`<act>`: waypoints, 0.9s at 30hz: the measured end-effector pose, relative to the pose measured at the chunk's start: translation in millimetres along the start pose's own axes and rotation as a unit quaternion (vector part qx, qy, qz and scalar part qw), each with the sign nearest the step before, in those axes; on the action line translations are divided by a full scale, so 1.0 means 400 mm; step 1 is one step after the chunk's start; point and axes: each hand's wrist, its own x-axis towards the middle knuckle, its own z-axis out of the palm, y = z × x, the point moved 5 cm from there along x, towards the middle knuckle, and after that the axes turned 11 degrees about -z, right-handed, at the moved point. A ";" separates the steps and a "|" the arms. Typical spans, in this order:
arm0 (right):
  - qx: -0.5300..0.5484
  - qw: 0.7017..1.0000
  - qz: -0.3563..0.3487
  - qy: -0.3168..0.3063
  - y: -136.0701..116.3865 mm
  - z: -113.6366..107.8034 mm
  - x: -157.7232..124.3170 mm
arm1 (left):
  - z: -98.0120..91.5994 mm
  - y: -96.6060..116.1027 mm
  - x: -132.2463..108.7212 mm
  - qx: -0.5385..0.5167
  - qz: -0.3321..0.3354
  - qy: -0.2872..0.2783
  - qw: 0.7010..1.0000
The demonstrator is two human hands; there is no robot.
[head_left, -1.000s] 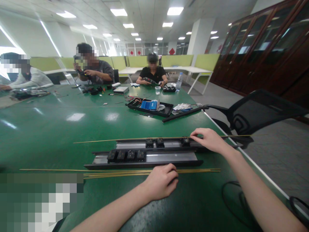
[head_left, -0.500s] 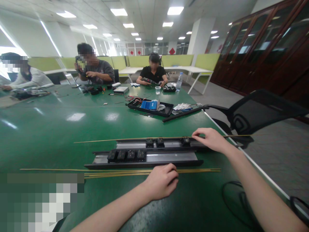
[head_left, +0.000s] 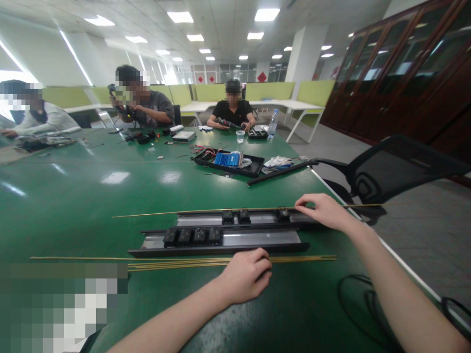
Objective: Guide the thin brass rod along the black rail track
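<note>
Two long black rails with small black blocks on them lie side by side on the green table: the near rail and the far rail. My left hand rests curled on a bundle of thin brass rods just in front of the near rail. My right hand lies over the right end of the far rail, fingers pinched on a single brass rod that runs along the rail's far side and sticks out past the table edge.
A black tray with blue parts and a black bar lie further back. Three people sit working at the far side. A black mesh chair stands at the right edge. Black cable loops near my right forearm.
My right hand has slid slightly to the right along the far rail and rod. My left hand has stayed where it was.
</note>
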 end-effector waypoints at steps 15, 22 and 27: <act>0.017 1.000 0.022 -0.010 0.021 -0.007 -0.010 | 0.006 -0.003 -0.001 -0.008 0.001 0.003 1.000; 0.015 0.999 0.028 -0.004 0.051 -0.010 -0.020 | 0.002 -0.002 -0.001 -0.005 0.000 0.004 1.000; 0.010 0.999 0.036 -0.004 0.064 -0.021 -0.030 | 0.004 -0.003 -0.002 -0.009 0.000 0.004 1.000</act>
